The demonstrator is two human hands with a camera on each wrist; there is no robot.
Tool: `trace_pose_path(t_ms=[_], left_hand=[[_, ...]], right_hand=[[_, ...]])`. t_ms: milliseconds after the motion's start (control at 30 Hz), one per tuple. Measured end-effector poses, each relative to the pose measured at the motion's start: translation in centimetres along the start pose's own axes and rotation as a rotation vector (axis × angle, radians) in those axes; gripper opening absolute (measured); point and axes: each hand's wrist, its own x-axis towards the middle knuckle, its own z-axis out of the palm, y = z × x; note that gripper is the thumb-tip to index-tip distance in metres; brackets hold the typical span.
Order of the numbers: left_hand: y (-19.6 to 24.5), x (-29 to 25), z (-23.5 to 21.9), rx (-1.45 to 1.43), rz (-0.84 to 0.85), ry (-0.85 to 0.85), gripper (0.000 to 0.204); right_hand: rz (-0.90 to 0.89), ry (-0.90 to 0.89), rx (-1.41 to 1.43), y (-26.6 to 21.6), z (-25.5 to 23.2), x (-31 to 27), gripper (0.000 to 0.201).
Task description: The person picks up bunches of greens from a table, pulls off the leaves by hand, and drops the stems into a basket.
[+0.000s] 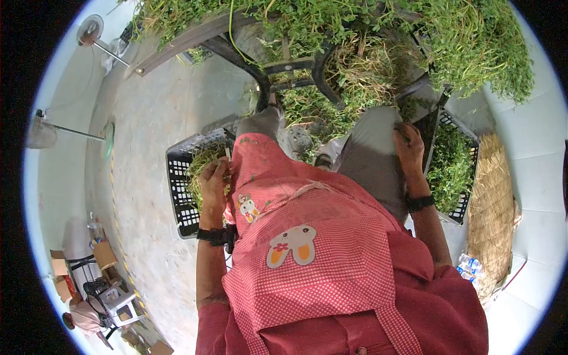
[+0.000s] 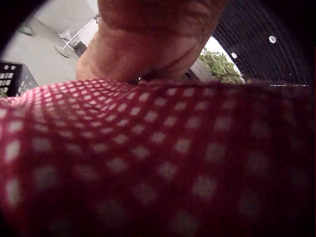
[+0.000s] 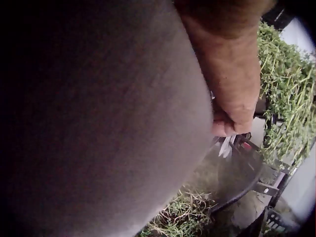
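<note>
I sit in a red checked apron (image 1: 319,260) and grey trousers (image 1: 373,154). My left hand (image 1: 216,177) is beside the apron's edge, over a black crate (image 1: 177,189) of green stems, its fingers curled round a few stems. In the left wrist view only the heel of the left hand (image 2: 148,44) shows above the apron (image 2: 148,158). My right hand (image 1: 408,145) rests on my right knee. In the right wrist view its fingers (image 3: 232,113) are curled and pinch a thin white thing (image 3: 227,146) against the trouser leg (image 3: 98,123).
A big heap of green herbs (image 1: 355,35) covers a dark frame ahead. A second black crate (image 1: 467,201) of greens stands at my right, with a straw bundle (image 1: 491,213) and water bottles (image 1: 470,266) beyond. Two fans (image 1: 89,29) and stools (image 1: 112,302) stand on the concrete floor at left.
</note>
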Motion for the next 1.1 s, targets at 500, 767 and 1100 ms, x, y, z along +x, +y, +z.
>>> trace_pose_path(t_ms=[500,767,1100], left_hand=[[0.0,-0.2,0.6,-0.012,-0.037,-0.032,0.017],[-0.3,0.1,1.4,0.069,0.046,-0.12,0.019],[-0.5,-0.9,1.6,-0.01,0.052,-0.185,0.018]], right_hand=[[0.048,-0.132,-0.038,-0.7,1.3,2.2,0.023],[-0.304,0.049,0.283,-17.6,-2.6,16.2,0.023],[-0.263,0.257,-0.194,-31.3,-1.2,26.1,0.055]])
